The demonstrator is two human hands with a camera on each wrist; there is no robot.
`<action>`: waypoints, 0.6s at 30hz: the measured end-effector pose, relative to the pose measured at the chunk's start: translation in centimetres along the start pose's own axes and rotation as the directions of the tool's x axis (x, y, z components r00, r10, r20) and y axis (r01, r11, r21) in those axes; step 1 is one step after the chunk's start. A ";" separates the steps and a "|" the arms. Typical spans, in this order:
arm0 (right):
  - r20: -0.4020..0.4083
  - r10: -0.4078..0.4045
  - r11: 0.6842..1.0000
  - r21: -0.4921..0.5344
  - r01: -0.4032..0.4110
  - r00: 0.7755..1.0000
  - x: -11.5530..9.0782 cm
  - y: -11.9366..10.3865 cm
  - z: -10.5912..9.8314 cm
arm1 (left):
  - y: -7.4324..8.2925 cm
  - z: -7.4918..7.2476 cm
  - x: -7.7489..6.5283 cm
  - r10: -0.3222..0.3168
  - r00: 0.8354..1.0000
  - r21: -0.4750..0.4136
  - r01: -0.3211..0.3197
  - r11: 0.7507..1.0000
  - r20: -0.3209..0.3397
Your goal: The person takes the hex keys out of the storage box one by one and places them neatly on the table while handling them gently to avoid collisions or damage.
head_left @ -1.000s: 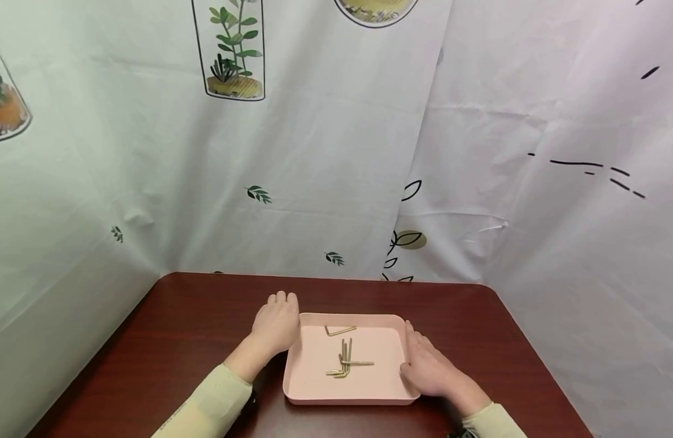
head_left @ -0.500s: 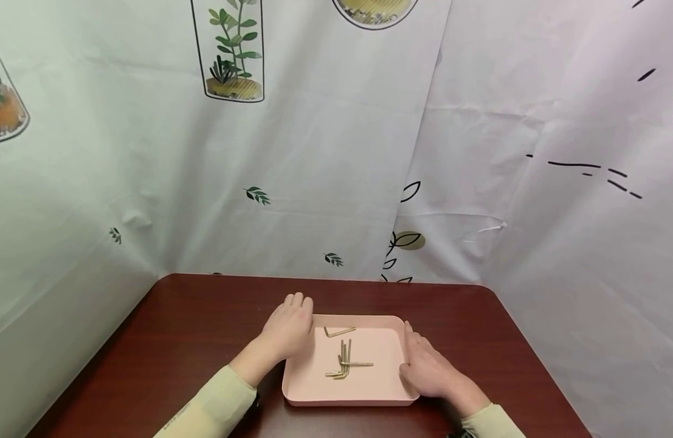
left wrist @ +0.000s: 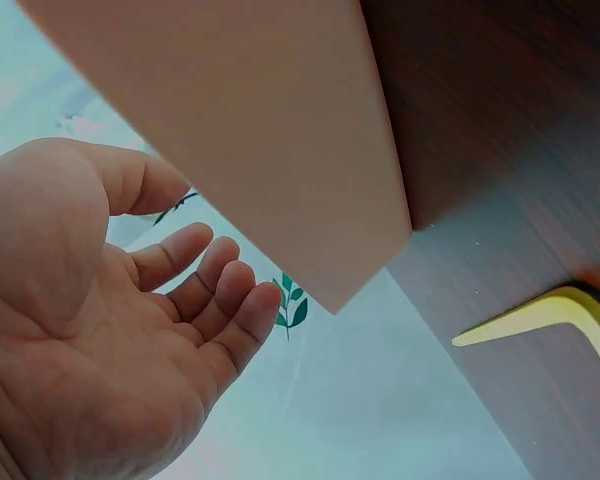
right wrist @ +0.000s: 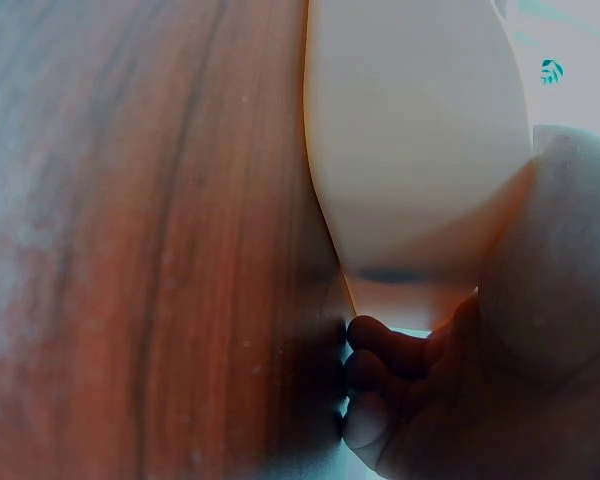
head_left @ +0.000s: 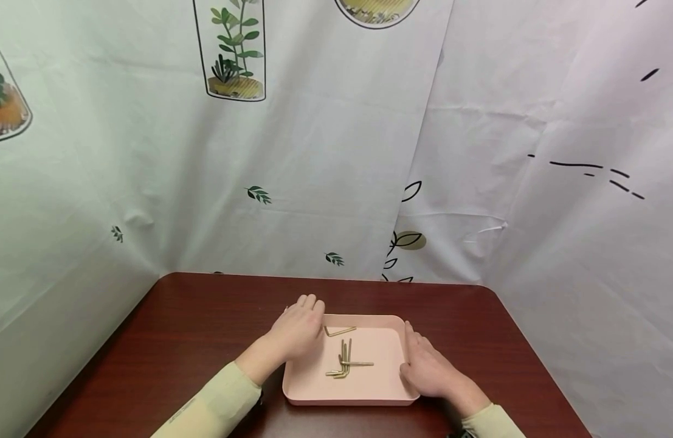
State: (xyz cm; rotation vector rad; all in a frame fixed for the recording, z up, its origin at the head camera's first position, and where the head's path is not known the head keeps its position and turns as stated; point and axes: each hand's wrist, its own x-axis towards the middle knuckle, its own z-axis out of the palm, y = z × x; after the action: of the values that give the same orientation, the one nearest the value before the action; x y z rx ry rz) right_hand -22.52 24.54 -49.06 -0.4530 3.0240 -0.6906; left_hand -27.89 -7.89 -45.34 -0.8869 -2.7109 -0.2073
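Note:
A pink tray (head_left: 377, 389) sits on the table, holding several brass-coloured L-shaped hex keys. One hex key (head_left: 341, 332) lies near the far wall, and a cluster of hex keys (head_left: 347, 359) crosses near the middle. My right hand (head_left: 429, 368) holds the tray's right side, thumb inside the rim and fingers along the outer wall. Over the far left corner is my left hand (head_left: 298, 328), fingers loosely curled with nothing in them. In the left wrist view a yellow bent key (left wrist: 540, 318), probably another hex key, lies on the table outside the tray.
The dark red wooden table (head_left: 205, 328) extends around the tray on all sides. Behind and beside it hang pale curtains (head_left: 314, 152) printed with plants and leaves.
My left hand has shifted to the right, from beside the tray's left wall to over its far left corner. My right hand, the tray and the hex keys have stayed in place.

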 end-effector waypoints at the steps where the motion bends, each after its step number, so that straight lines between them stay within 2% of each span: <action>1: 0.001 0.000 1.000 0.002 0.000 1.000 0.0 0.0 0.0 | 0.1 0.0 0.1 0.007 1.000 0.006 -0.007 1.000 0.003; 9: 0.012 0.002 1.000 0.009 -0.002 1.000 0.0 0.1 -0.1 | 0.4 0.4 0.6 0.088 0.996 0.031 -0.088 0.996 -0.005; 18: 0.020 0.011 1.000 0.017 -0.012 1.000 0.1 0.4 0.0 | 1.3 0.0 0.9 0.132 0.990 -0.007 -0.132 0.991 0.055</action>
State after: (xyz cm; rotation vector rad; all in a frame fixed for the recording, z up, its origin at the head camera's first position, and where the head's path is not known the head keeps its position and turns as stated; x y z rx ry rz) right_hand -22.66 24.83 -49.22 -0.4388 2.9970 -0.7066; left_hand -27.85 -6.37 -45.02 -1.0833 -2.6896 -0.1619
